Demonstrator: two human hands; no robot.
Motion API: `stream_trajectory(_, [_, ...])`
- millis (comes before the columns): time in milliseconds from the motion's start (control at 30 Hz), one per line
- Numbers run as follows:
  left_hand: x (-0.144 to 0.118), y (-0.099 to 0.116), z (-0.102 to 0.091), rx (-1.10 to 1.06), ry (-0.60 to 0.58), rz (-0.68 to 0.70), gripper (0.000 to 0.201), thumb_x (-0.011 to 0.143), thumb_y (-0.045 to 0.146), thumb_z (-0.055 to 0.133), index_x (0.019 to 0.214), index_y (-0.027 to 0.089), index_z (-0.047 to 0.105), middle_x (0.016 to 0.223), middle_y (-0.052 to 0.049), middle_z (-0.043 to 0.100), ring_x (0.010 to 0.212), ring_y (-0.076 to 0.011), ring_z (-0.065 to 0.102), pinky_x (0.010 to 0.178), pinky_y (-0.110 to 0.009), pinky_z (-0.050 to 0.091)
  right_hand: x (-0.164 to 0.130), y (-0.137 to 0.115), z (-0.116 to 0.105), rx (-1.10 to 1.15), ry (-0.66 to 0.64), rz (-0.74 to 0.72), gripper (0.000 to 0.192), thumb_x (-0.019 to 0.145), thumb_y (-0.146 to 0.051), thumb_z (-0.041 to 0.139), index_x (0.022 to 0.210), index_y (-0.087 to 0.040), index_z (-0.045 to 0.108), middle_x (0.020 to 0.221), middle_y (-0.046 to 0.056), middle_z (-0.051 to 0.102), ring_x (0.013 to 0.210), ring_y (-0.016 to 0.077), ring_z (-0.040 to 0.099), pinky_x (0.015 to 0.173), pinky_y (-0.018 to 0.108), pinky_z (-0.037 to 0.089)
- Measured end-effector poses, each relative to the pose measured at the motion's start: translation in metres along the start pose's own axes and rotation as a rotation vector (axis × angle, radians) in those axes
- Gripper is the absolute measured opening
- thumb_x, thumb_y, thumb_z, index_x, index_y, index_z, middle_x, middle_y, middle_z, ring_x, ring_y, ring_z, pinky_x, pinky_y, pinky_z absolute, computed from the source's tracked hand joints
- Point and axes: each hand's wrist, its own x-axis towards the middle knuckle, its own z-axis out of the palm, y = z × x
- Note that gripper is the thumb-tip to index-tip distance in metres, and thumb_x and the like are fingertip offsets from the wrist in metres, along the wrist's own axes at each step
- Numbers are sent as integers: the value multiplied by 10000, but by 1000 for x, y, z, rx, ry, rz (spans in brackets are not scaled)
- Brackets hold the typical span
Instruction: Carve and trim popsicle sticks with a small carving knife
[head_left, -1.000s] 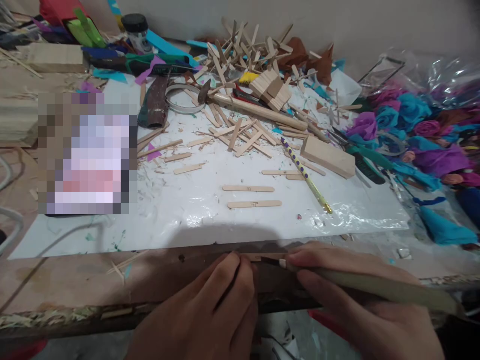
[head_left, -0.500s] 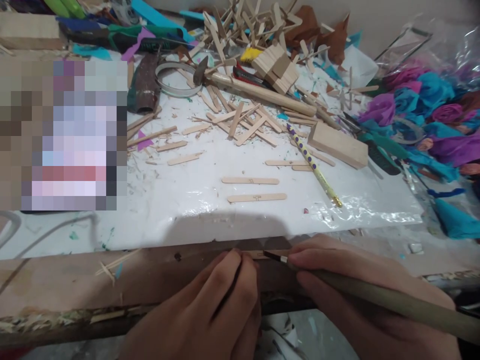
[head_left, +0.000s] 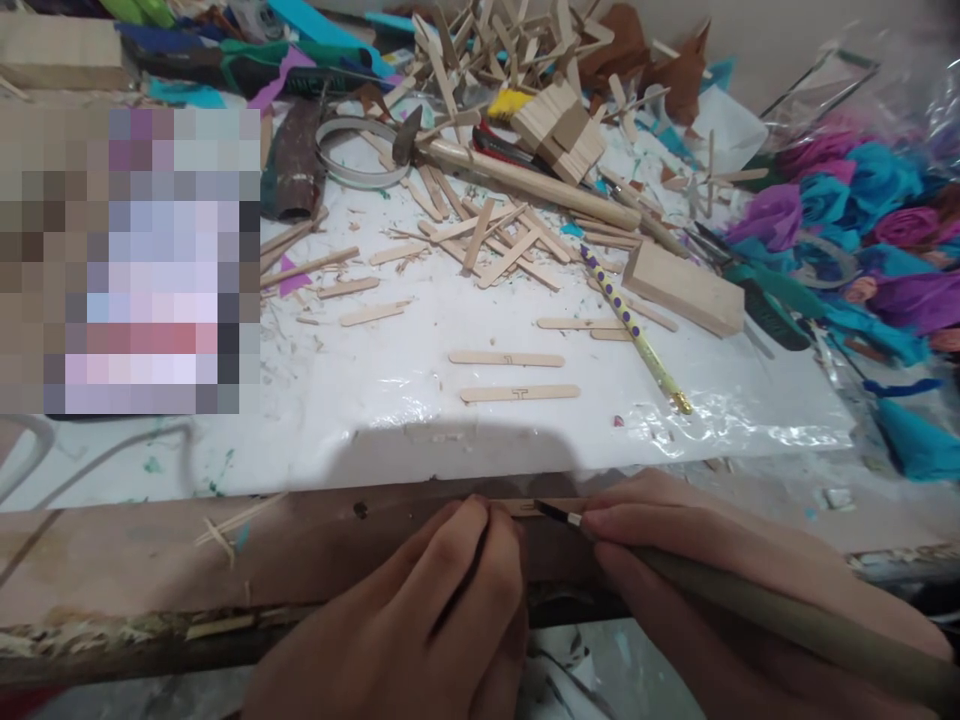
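Two craft sticks (head_left: 508, 376) already marked with small dark signs lay side by side on the white sheet (head_left: 390, 400) in the middle of the frame, so that much seemed done, while a third stick (head_left: 546, 506) lay at the desk (head_left: 150, 560) edge at lower centre, its mark apparently unfinished. The left hand (head_left: 420, 630) pinned that stick down with closed fingertips, and the right hand (head_left: 720, 590) was closed around a thin brush (head_left: 735, 595), tip on the stick. Against the earlier frame, both hands had barely shifted; the view had dipped slightly.
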Motion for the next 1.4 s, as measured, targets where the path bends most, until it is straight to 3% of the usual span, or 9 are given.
stream_trajectory(100, [1,-1,-1,-12,-6,-25,290,1037,139,509,1188,70,747,1247,-106,729,1217,-220,659,1157,-313,525,1,2,-3,-3,-30,-22,262,919,-70,663,1071,-281,700,1054,-17,800,855,140,782,753,182,646])
stream_trajectory(200, [1,0,-2,-4,-10,-5,261,1042,132,521,1167,69,741,1251,-107,724,1205,-241,650,1161,-339,508,1,4,-5,54,-37,45,261,925,-95,687,1041,-324,733,1010,-57,807,853,140,787,743,167,642])
stream_trajectory(400, [0,1,-2,49,-25,34,247,1059,123,511,1189,58,712,1222,-110,721,1159,-268,626,1147,-372,450,-7,2,-6,197,163,298,146,912,-262,774,942,-400,811,965,-74,810,866,173,778,788,205,648])
stream_trajectory(600, [-1,-4,0,-15,-56,60,285,1074,151,494,1215,105,737,1207,-43,730,1169,-231,606,1285,-371,296,-13,0,-2,281,193,401,123,900,-285,783,973,-381,807,984,-47,804,876,168,768,744,171,635])
stream_trajectory(800, [-3,-4,-2,-4,-109,120,363,1101,190,437,1312,122,724,1423,-91,682,1380,-279,560,1344,-491,179,-12,0,-5,214,180,369,131,883,-287,800,968,-387,804,949,-63,805,841,149,763,741,146,620])
stream_trajectory(1000, [-4,1,0,44,-103,75,406,1113,229,410,1407,120,668,1366,-108,693,1305,-262,586,1338,-479,181,-14,5,-11,88,210,296,130,868,-290,796,951,-390,801,947,-54,808,835,196,765,777,241,645])
stream_trajectory(1067, [-4,2,1,55,-117,85,412,1113,235,414,1427,133,661,1375,-103,686,1304,-261,584,1341,-479,163,-9,9,-16,73,172,238,88,878,-303,785,930,-375,789,910,-51,806,773,199,761,700,241,644])
stream_trajectory(1167, [-2,2,1,70,-138,87,420,1109,223,418,1445,146,657,1403,-106,673,1327,-259,566,1346,-484,135,6,15,-28,56,-43,139,22,907,-330,753,903,-341,771,840,-50,806,666,193,751,504,209,583])
stream_trajectory(1400, [1,2,-2,68,-182,85,435,1105,218,405,1466,195,647,1419,-80,663,1347,-267,559,1349,-488,109,35,20,-36,132,-286,166,17,934,-354,770,926,-348,784,817,-74,790,665,160,747,569,159,612])
